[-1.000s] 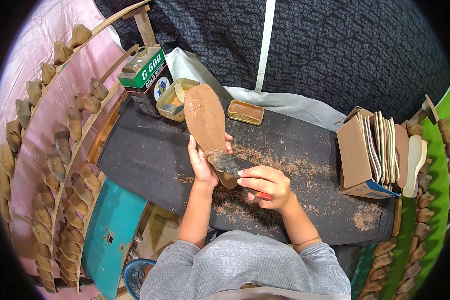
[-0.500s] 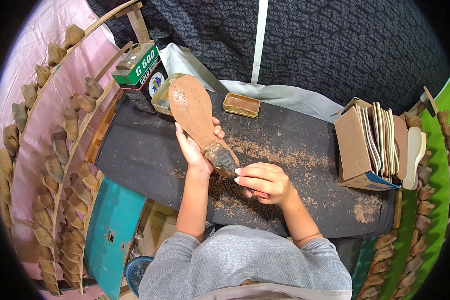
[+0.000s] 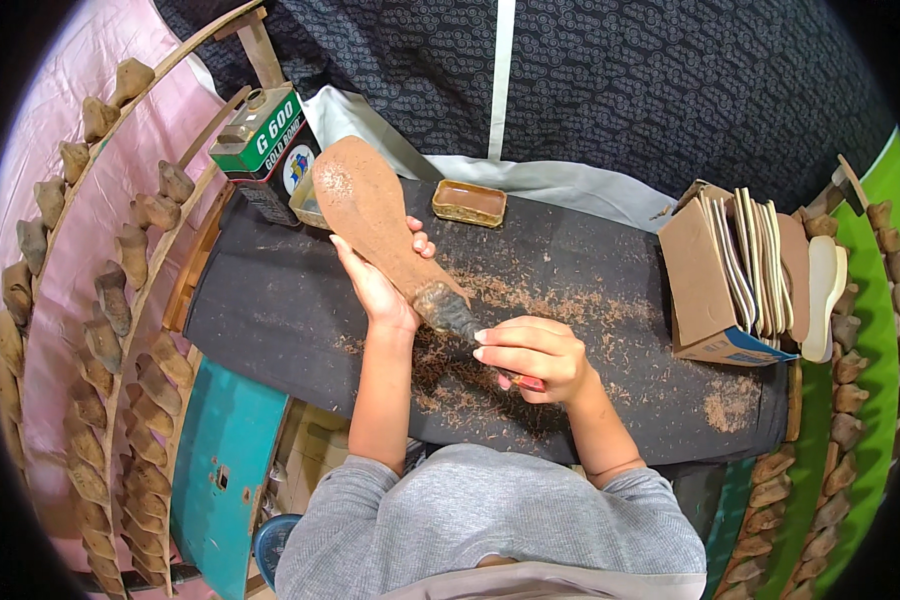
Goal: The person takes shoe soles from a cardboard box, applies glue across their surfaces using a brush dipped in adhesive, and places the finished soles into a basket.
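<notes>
My left hand (image 3: 378, 290) holds a brown shoe sole (image 3: 365, 205) from below, thumb along its left edge and fingertips at its right edge. The wide end points up and away, with a pale, scuffed patch on it. My right hand (image 3: 540, 360) is closed around a brush with a dark, crusted head (image 3: 440, 305) that lies against the narrow end of the sole. A bit of red handle shows below the fingers. The brush head and my right fingers hide part of that end.
Brown shavings (image 3: 530, 295) litter the black-covered table (image 3: 590, 250). Behind the sole stand a green and black can (image 3: 270, 150) and a small tin (image 3: 469, 205). A cardboard box (image 3: 710, 290) of soles sits right. Racks of wooden shoe lasts (image 3: 115, 300) flank both sides.
The brush has slid slightly right, toward the narrow end of the sole, with my right hand. The sole has moved a little left, and the whole view has shifted slightly.
</notes>
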